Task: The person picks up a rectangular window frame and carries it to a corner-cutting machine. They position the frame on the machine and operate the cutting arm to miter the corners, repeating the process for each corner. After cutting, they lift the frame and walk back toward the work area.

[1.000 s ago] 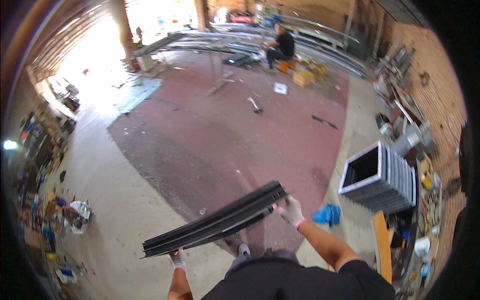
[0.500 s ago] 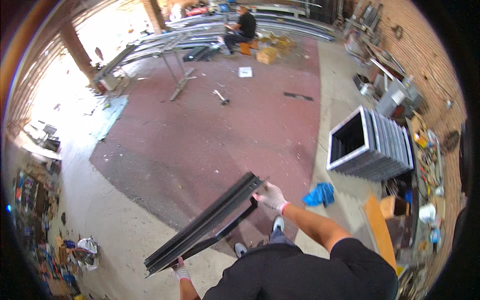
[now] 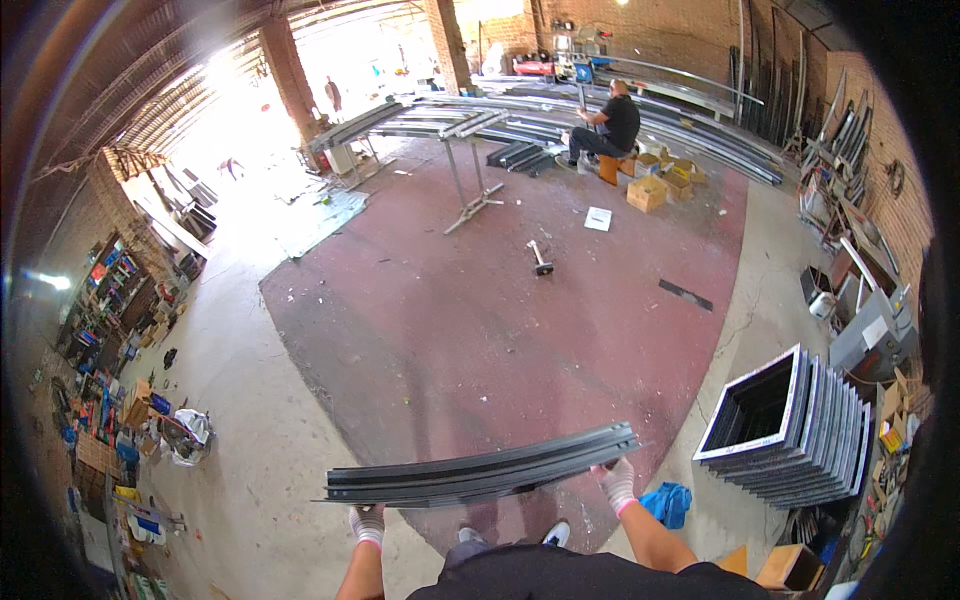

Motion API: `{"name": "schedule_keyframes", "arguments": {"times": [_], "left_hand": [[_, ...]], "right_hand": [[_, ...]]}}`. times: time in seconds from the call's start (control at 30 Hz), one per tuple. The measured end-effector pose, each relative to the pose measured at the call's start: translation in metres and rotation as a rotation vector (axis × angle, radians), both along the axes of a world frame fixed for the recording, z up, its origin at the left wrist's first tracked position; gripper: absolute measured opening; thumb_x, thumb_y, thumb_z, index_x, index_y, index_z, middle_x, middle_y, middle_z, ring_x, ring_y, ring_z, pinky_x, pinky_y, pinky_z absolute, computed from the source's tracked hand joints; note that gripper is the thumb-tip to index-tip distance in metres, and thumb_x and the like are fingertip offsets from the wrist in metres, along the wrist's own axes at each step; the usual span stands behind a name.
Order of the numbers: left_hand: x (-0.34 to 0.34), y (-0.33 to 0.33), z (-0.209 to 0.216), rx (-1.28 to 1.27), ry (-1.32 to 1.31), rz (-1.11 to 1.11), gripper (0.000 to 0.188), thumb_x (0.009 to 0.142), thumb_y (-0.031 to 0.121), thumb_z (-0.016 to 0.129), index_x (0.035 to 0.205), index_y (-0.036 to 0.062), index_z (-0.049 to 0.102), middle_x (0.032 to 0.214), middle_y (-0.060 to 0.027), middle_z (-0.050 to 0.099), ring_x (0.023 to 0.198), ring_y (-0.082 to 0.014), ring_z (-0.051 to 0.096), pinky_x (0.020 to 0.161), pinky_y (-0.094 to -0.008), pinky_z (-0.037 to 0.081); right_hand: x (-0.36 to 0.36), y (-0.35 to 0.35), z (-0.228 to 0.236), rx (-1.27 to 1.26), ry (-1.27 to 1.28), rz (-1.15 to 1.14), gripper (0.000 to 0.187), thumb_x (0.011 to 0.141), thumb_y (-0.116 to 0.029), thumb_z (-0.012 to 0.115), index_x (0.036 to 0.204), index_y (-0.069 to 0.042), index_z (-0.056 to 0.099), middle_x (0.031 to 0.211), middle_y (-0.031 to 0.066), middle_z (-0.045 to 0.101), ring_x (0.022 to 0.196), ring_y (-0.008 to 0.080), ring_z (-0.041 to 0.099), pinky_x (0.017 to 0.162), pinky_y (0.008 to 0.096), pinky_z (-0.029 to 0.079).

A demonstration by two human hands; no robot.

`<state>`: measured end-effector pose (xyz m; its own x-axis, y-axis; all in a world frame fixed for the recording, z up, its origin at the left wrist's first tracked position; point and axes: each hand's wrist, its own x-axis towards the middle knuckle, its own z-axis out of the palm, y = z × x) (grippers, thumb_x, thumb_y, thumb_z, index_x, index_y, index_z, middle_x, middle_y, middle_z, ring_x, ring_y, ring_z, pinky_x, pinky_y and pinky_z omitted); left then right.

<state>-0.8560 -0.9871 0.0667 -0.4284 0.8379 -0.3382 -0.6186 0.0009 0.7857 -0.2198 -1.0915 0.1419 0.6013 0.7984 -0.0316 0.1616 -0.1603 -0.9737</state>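
Note:
A long dark-grey metal profile bundle (image 3: 480, 470), grooved along its length, lies crosswise in front of my body, held off the floor. My left hand (image 3: 368, 522), in a pale knit glove, grips its underside near the left end. Gloved the same way, my right hand (image 3: 614, 482) is closed on the right end. The fingers are partly hidden behind the metal. Below it my shoes show on the floor. A blue plastic bag (image 3: 668, 506) lies on the floor just right of my right hand.
A hammer (image 3: 541, 258) and a dark flat strip (image 3: 686, 295) lie on the red floor. Stacked rectangular frames (image 3: 760, 410) stand at right. Ahead are a metal trestle stand (image 3: 470, 180), cardboard boxes (image 3: 648, 194) and a seated person (image 3: 615, 125). Clutter and a white bag (image 3: 190, 430) line the left.
The profile bundle has swung from a slant to nearly level across my front. One trailing dark length no longer hangs apart below it. My view has lifted and turned left.

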Motion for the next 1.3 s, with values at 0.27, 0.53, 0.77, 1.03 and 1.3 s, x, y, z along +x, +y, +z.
{"name": "schedule_keyframes", "arguments": {"times": [0.27,0.53,0.77,1.03,1.3], "left_hand": [[0.03,0.054,0.009,0.132,-0.258,-0.034,0.027,0.105,0.035,0.059,0.119,0.0129,0.068,0.117,-0.0064,0.071,0.112,-0.0325,0.062,0.097,-0.0605,0.05],[0.002,0.054,0.002,-0.035,0.572,-0.16,0.047,0.089,0.0,0.077,0.132,0.0085,0.059,0.127,-0.0062,0.065,0.111,-0.0225,0.061,0.101,-0.0427,0.052],[-0.055,0.04,-0.014,-0.225,0.047,0.222,0.08,0.071,-0.012,0.086,0.142,0.0067,0.054,0.134,-0.0096,0.066,0.114,-0.022,0.063,0.101,-0.0358,0.051],[-0.073,0.013,-0.036,-0.022,0.147,0.124,0.076,0.083,-0.008,0.078,0.151,0.0059,0.047,0.139,-0.007,0.063,0.121,-0.0227,0.06,0.11,-0.0368,0.048],[-0.078,0.013,-0.036,-0.243,0.642,-0.139,0.061,0.099,0.021,0.072,0.152,0.0078,0.044,0.141,-0.0082,0.062,0.13,-0.0197,0.054,0.11,-0.0399,0.047]], "right_hand": [[0.0,-0.021,-0.019,-0.019,0.184,-0.075,0.034,0.078,-0.015,0.085,0.105,-0.004,0.067,0.088,0.0035,0.075,0.08,0.0147,0.069,0.073,0.0324,0.056],[-0.026,-0.002,-0.022,-0.09,-0.052,0.096,0.037,0.079,-0.021,0.09,0.105,-0.003,0.071,0.095,0.003,0.078,0.086,0.0159,0.07,0.079,0.0351,0.056],[-0.084,0.021,-0.009,-0.265,-0.28,0.307,0.041,0.082,-0.035,0.086,0.108,-0.007,0.072,0.104,0.0084,0.08,0.096,0.0259,0.076,0.086,0.0393,0.057],[-0.107,0.026,0.013,-0.208,-0.157,0.332,0.046,0.084,-0.04,0.084,0.112,-0.008,0.068,0.109,0.006,0.079,0.101,0.0256,0.074,0.09,0.0387,0.056],[-0.102,0.033,0.004,-0.239,-0.415,0.292,0.047,0.085,-0.045,0.08,0.117,-0.012,0.069,0.107,0.0073,0.079,0.102,0.03,0.074,0.09,0.0417,0.056]]}}
